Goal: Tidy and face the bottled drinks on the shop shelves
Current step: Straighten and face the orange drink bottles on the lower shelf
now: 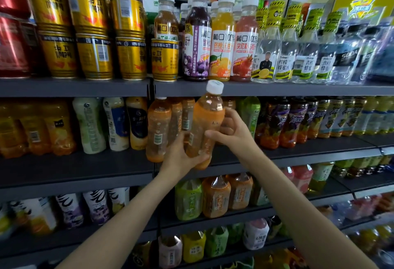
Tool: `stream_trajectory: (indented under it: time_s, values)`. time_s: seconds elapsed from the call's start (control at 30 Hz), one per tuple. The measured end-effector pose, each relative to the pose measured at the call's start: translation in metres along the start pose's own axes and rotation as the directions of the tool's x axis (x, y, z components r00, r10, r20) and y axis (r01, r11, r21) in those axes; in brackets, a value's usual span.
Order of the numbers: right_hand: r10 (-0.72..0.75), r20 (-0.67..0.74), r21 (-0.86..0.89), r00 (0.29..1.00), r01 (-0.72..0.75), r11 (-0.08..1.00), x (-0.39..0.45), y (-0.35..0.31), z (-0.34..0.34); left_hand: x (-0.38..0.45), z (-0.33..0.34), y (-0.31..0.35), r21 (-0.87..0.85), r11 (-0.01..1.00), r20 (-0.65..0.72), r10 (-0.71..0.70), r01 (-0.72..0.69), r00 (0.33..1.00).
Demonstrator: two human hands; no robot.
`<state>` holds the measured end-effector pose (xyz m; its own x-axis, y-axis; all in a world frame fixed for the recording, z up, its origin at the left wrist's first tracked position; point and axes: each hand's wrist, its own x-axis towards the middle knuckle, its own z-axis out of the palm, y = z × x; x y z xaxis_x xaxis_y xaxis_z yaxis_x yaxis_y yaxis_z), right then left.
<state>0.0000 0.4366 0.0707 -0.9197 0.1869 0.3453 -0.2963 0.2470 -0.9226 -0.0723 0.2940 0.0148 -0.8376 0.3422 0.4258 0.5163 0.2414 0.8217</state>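
Both arms reach up: left hand (181, 153) and right hand (231, 129) grip the tilted orange bottle (205, 123).

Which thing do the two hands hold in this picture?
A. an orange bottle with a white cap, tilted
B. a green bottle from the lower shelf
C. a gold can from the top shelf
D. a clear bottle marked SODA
A: the left hand grips the base and the right hand holds the side of the orange bottle, which leans with its white cap up and to the right.
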Motion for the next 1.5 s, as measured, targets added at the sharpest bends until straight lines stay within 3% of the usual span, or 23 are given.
stream_trajectory:
  time_s: [0.1, 0.17, 0.23, 0.3, 0.4, 0.5, 0.6, 0.7, 0.83, 0.93, 1.13, 1.3, 1.5]
  values:
    - [0.039, -0.159, -0.17, 0.986, -0.066, 0.983, -0.003, 0.012, 0.023, 0.0, 0.008, 0.01, 0.082, 0.997, -0.159, 0.017, -0.004, 0.987]
    - [0.019, -0.265, -0.155, 0.964, -0.062, 0.986, -0.002, 0.018, 0.029, 0.0, 0.005, 0.013, 0.166, 0.983, -0.113, 0.099, -0.08, 0.989]
    - [0.095, -0.308, -0.023, 0.947, -0.108, 0.994, 0.001, 0.02, 0.023, 0.003, -0.007, 0.012, 0.178, 0.975, 0.02, 0.131, -0.132, 0.991]
    - [0.245, -0.261, 0.227, 0.934, -0.187, 0.956, 0.004, 0.025, 0.012, 0.007, -0.023, 0.008, 0.082, 0.986, 0.079, 0.136, -0.143, 0.987]
    - [0.388, -0.134, 0.558, 0.912, -0.254, 0.79, 0.008, 0.032, -0.005, 0.012, -0.044, -0.006, 0.049, 0.993, -0.18, 0.118, -0.111, 0.977]
    - [0.385, -0.13, 0.609, 0.914, -0.233, 0.758, 0.017, 0.036, -0.017, 0.017, -0.054, -0.029, 0.142, 0.99, -0.378, 0.059, -0.006, 0.924]
    - [0.359, -0.245, 0.428, 0.9, -0.232, 0.873, 0.029, 0.046, -0.014, 0.024, -0.055, -0.043, 0.178, 0.979, -0.394, -0.019, 0.096, 0.919]
    - [0.272, -0.409, 0.051, 0.871, -0.276, 0.96, 0.036, 0.062, -0.005, 0.035, -0.05, -0.051, 0.212, 0.96, -0.348, -0.1, 0.182, 0.932]
    - [0.105, -0.451, -0.259, 0.886, -0.242, 0.935, 0.049, 0.069, 0.006, 0.052, -0.044, -0.056, 0.238, 0.951, -0.293, -0.125, 0.199, 0.948]
    - [0.039, -0.436, -0.517, 0.899, -0.286, 0.807, 0.069, 0.077, 0.017, 0.059, -0.044, -0.065, 0.257, 0.941, -0.314, -0.136, 0.221, 0.94]
    - [0.077, -0.483, -0.474, 0.872, -0.334, 0.815, 0.096, 0.101, 0.023, 0.059, -0.045, -0.078, 0.296, 0.94, -0.35, -0.061, 0.172, 0.935]
    - [0.085, -0.49, -0.552, 0.868, -0.384, 0.74, 0.08, 0.138, 0.034, 0.06, -0.044, -0.084, 0.266, 0.953, -0.349, -0.044, 0.144, 0.936]
    - [0.161, -0.532, -0.58, 0.831, -0.496, 0.646, 0.133, 0.139, 0.047, 0.063, -0.044, -0.093, 0.201, 0.969, -0.345, -0.07, 0.147, 0.936]
